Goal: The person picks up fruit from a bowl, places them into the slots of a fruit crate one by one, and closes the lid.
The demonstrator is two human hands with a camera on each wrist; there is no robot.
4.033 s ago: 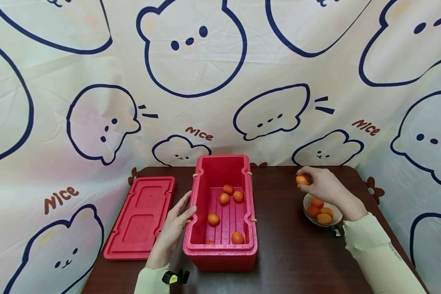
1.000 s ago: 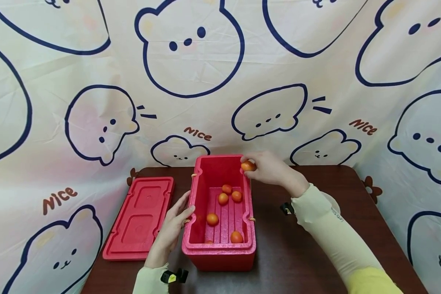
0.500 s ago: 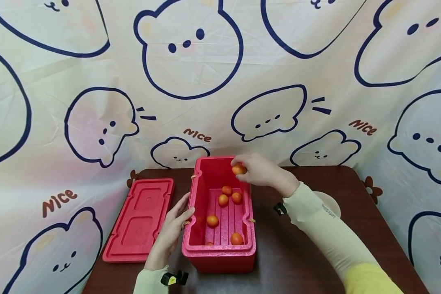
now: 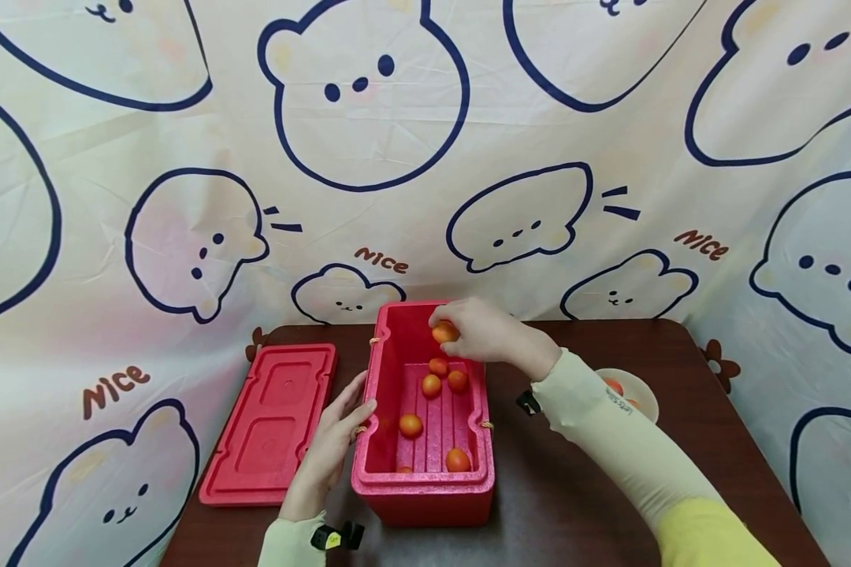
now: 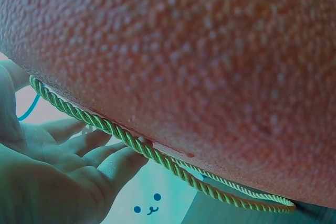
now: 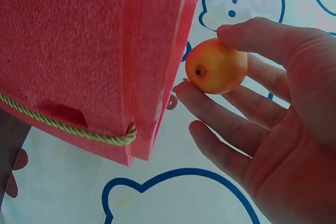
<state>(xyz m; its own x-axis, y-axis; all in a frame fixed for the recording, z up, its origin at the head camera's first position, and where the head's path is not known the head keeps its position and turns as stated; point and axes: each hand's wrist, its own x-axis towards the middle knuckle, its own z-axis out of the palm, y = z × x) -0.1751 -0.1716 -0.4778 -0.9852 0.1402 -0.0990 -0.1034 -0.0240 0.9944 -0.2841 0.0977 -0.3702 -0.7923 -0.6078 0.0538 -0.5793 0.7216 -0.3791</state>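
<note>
Over the far end of the red foam box (image 4: 425, 502), my right hand (image 4: 485, 337) pinches a small round orange fruit (image 6: 216, 66) between thumb and fingers. The right wrist view shows the fruit's smooth skin and a dark stem spot. Several similar fruits (image 4: 410, 426) lie on the ribbed floor of the box. My left hand (image 4: 332, 437) rests against the box's left side, its thumb at the rim notch and its fingers extended along the outer wall. The left wrist view shows those fingers beside a twisted cord (image 5: 110, 128) on the box.
The red lid (image 4: 269, 429) lies flat on the dark table (image 4: 546, 488), left of the box. A pale bowl (image 4: 644, 390) with orange fruits stands at the right, partly hidden by my right sleeve. Behind the table hangs a cartoon-printed cloth (image 4: 510, 94).
My right hand has carried the fruit left from above the bowl, past the box's right rim, to over its inside. My left hand stays at the box.
</note>
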